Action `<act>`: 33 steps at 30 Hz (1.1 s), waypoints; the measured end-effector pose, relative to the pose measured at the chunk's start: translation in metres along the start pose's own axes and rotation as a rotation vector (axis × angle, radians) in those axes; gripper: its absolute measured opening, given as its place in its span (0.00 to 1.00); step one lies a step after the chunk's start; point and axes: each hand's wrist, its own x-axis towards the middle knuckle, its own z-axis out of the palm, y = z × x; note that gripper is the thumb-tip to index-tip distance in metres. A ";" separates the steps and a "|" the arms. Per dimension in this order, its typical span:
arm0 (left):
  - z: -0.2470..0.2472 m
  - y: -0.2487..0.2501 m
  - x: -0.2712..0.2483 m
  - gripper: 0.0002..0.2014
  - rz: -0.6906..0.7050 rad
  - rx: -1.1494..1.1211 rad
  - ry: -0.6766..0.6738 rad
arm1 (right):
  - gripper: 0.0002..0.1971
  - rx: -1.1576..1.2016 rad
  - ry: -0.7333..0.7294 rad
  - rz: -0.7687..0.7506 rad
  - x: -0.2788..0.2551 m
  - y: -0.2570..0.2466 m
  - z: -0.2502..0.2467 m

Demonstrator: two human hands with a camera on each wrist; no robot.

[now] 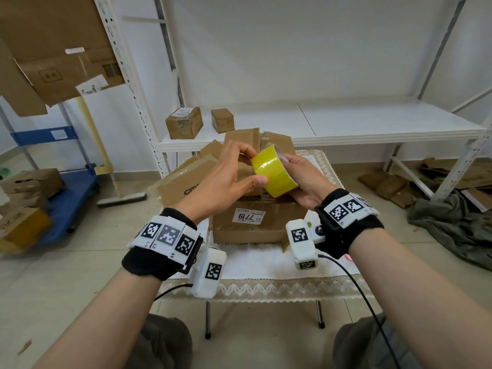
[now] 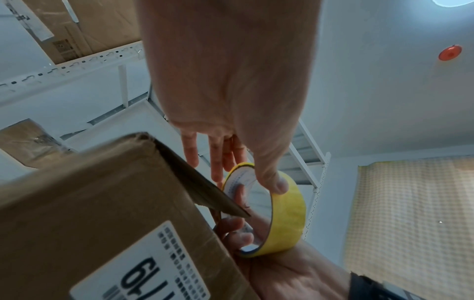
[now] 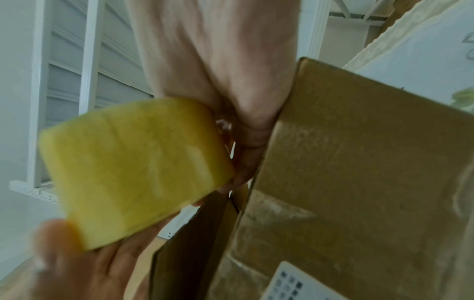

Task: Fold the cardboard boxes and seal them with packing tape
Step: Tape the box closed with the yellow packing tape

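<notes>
**Tape roll held in both hands above the labelled box**

I had the tape (image 1: 274, 173) up in the air, just above the box (image 1: 255, 222) with the white label (image 1: 249, 216) reading 7719. My right hand (image 1: 303, 179) gripped the roll from its far side, fingers hooked through the core and curled round the rim, palm under it; the left wrist view showed those fingers (image 2: 237, 223) inside the ring. My left hand (image 1: 226, 177) came in from the other side, thumb (image 1: 259, 180) pressed on the yellow outer face and the other fingers bent over the roll's top edge, so the roll was pinched between thumb and fingers. I could not tell whether a loose tape end was lifted; the right wrist view was blurred there.

The box sat on a small table (image 1: 266, 284) with a white cloth and lace trim. Behind the box lay a pile (image 1: 239, 147) of flattened and half-folded cardboard, and beyond that, on the white shelf (image 1: 372, 121), stood two small taped parcels (image 1: 184, 123). Well left of the box, a blue cart (image 1: 69, 193) carried more cartons. Right of the box, on the floor under the shelf, lay cardboard scraps (image 1: 386, 182) and a grey-green cloth (image 1: 452, 222)
</notes>
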 end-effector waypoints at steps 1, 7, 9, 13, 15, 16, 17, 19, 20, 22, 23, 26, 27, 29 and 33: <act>0.000 -0.001 0.000 0.24 0.001 0.002 0.000 | 0.17 -0.002 0.003 -0.001 0.000 0.000 0.000; 0.000 0.000 0.000 0.24 -0.001 0.022 -0.008 | 0.15 0.014 -0.012 0.000 -0.001 0.000 -0.001; 0.001 0.001 0.000 0.23 -0.002 0.017 -0.012 | 0.13 0.013 -0.020 -0.007 -0.001 0.000 -0.001; 0.003 0.002 0.000 0.21 -0.013 0.011 -0.025 | 0.11 0.010 -0.018 -0.017 -0.002 0.000 -0.001; 0.004 0.002 0.000 0.20 -0.024 -0.014 -0.039 | 0.10 0.010 -0.010 -0.020 -0.003 0.000 -0.002; 0.006 0.002 0.001 0.19 -0.033 -0.036 -0.051 | 0.10 0.010 -0.007 -0.023 -0.003 0.000 -0.002; 0.007 0.001 0.001 0.19 -0.044 -0.062 -0.064 | 0.10 0.011 -0.005 -0.024 -0.003 0.000 -0.002; 0.009 -0.001 0.000 0.20 -0.051 -0.106 -0.076 | 0.11 0.007 0.001 -0.030 -0.003 0.001 -0.002; 0.009 -0.002 0.000 0.20 -0.053 -0.121 -0.078 | 0.12 0.005 0.007 -0.032 -0.003 0.001 -0.003; 0.009 -0.002 0.000 0.19 -0.058 -0.129 -0.085 | 0.15 0.002 0.020 -0.035 -0.002 0.002 -0.003; 0.010 -0.002 0.001 0.17 -0.054 -0.118 -0.089 | 0.15 0.003 0.022 -0.035 -0.002 0.002 -0.003; 0.008 0.001 0.002 0.11 -0.044 -0.111 -0.076 | 0.12 0.005 0.012 -0.028 -0.002 0.001 -0.004; 0.005 0.002 0.002 0.14 -0.053 -0.123 -0.078 | 0.12 0.001 0.002 -0.024 -0.003 0.000 -0.004; -0.006 0.007 0.001 0.26 -0.061 -0.133 -0.043 | 0.15 -0.013 -0.018 -0.022 -0.003 0.001 -0.005; -0.021 0.014 0.006 0.12 -0.065 -0.080 0.101 | 0.20 -0.030 -0.025 -0.011 0.001 0.002 -0.004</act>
